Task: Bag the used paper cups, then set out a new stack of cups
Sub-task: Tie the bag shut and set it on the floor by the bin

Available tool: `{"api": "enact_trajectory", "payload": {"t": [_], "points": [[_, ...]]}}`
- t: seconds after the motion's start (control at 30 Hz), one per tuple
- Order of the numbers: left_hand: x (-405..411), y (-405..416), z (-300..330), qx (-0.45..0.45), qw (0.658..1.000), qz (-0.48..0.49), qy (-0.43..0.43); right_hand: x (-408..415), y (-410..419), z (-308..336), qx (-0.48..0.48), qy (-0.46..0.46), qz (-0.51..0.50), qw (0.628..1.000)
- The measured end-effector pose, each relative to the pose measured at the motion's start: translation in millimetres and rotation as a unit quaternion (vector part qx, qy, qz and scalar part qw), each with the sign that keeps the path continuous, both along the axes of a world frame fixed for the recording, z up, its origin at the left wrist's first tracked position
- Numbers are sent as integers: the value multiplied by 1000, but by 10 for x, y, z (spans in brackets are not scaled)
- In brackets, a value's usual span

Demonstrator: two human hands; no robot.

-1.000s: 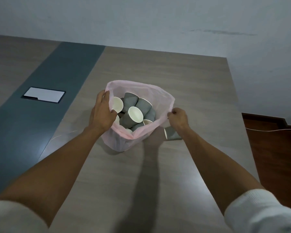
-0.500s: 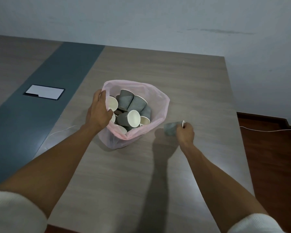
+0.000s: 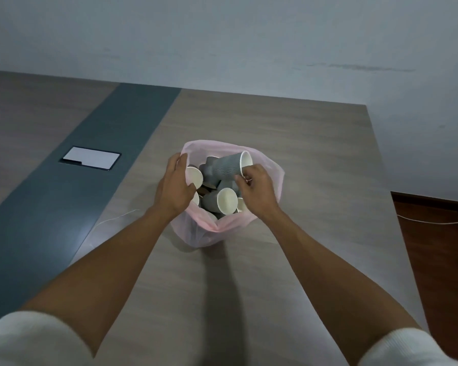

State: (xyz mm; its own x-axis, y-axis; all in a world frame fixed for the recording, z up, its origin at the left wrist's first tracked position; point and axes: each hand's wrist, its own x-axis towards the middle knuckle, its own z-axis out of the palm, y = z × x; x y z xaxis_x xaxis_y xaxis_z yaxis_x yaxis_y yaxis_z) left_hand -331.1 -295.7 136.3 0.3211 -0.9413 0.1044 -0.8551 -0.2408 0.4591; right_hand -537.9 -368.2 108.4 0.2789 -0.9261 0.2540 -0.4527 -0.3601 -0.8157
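A pink plastic bag stands open on the wooden table, holding several grey ribbed paper cups with white insides. My left hand grips the bag's left rim and holds it open. My right hand pinches the rim of one more grey cup, which lies on its side over the bag's mouth, above the other cups.
A dark grey strip runs down the table's left side with a white rectangular panel set in it. A thin white string lies left of the bag. The table's right edge drops to a brown floor with a white cable.
My right hand let go of the bag's right rim, picked up the grey cup lying on the table to the bag's right, and carried it over the bag's mouth. My left hand kept its hold.
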Motion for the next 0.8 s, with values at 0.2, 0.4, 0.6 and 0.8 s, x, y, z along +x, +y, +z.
{"api": "enact_trajectory", "payload": {"t": [0.2, 0.4, 0.6, 0.8], "points": [[137, -3, 38, -23, 999, -7, 20, 270, 40, -86, 64, 62, -77, 993], [284, -14, -20, -16, 1000, 25, 1, -196, -204, -276, 417, -144, -367, 819], [343, -63, -12, -119, 982, 116, 90, -449, -251, -258, 511, -323, -242, 759], [459, -147, 294, -126, 960, 195, 157, -591, -339, 186, 422, -370, -201, 803]]}}
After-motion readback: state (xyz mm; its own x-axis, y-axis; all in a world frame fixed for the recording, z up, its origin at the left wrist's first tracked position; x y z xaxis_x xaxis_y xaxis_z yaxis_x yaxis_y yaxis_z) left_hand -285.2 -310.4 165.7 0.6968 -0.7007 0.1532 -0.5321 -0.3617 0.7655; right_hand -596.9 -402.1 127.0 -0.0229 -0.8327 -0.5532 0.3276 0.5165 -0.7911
